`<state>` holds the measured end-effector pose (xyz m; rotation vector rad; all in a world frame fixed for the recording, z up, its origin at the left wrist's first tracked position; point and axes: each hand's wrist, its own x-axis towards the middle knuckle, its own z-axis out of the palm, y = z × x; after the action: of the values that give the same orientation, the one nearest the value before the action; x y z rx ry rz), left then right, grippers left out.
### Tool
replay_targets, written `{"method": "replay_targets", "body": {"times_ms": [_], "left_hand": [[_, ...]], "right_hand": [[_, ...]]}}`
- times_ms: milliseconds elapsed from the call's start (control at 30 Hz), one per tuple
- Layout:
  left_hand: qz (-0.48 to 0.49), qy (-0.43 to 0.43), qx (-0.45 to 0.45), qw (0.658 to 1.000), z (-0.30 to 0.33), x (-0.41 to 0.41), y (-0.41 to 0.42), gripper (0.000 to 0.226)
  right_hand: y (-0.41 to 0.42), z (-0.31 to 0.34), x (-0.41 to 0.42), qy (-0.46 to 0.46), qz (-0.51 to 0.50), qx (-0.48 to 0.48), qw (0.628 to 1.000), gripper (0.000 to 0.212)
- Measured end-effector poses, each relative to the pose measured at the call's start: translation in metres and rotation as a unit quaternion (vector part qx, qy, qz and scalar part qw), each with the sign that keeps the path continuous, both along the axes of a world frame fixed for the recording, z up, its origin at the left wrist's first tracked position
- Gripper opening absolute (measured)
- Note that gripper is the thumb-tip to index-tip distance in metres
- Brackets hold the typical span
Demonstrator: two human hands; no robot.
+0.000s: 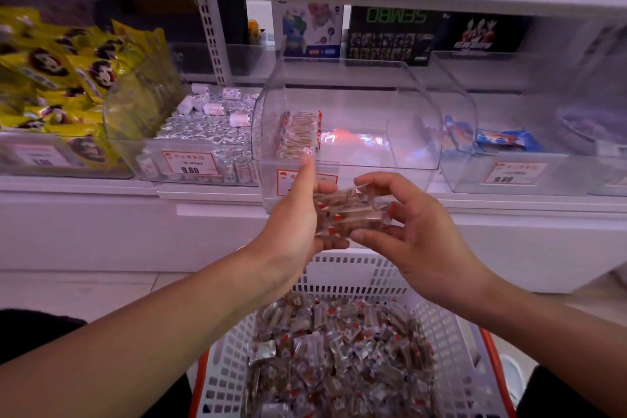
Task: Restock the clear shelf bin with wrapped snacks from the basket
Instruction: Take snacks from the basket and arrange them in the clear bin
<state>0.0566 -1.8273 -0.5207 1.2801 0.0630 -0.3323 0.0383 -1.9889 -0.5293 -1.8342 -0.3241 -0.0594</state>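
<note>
A bunch of wrapped snacks (351,210) sits between both hands, just in front of the clear bin (346,119) on the shelf (84,185). The left hand (298,214) cups them from the side; the right hand (407,224) curls its fingers (373,180) around the bunch. A short row of snacks (300,134) stands inside the bin. Below, the white basket (451,332) holds many more.

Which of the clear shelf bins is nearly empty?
The middle bin, directly above both hands: only one short row of wrapped snacks stands at its left wall.
</note>
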Motion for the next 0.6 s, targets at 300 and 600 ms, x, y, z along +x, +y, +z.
{"method": "replay_targets", "body": {"times_ms": [300, 600], "left_hand": [[0.008, -0.044, -0.007, 0.999, 0.001, -0.008, -0.007, 0.049], [0.031, -0.191, 0.189, 0.963, 0.04, 0.028, 0.007, 0.023]], "right_hand": [[0.003, 0.005, 0.006, -0.017, -0.006, 0.039, 0.999, 0.047], [0.005, 0.059, 0.048, -0.129, 0.02, -0.218, 0.967, 0.042]]}}
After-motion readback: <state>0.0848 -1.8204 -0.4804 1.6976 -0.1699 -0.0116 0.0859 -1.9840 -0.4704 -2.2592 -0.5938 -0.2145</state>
